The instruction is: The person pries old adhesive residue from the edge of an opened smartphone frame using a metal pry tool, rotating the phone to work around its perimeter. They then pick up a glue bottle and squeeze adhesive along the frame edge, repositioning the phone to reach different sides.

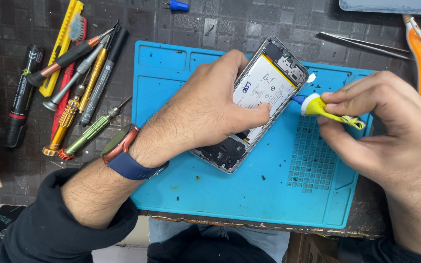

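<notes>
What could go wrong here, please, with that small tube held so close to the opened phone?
1. The yellow tube has its blue tip at the phone edge; squeezing by the right hand could spill onto the white battery.
2. The left hand covers the frame, so a slip might smear fingers.

we see a work mat (205, 195) lying on a table (15, 160), its near edge close to the table's front. on the mat, toward its far side, an opened phone (269, 87) lies at a slant. the left hand (205, 112) rests on the phone's left part. to the right, the right hand (381, 122) holds a small tube (317, 106), its tip touching the phone's right edge. left of the mat, a cluster of screwdrivers (81, 92) lies on the table, a marker (21, 97) further left. tweezers (366, 45) lie behind the right hand, beyond the mat.
</notes>
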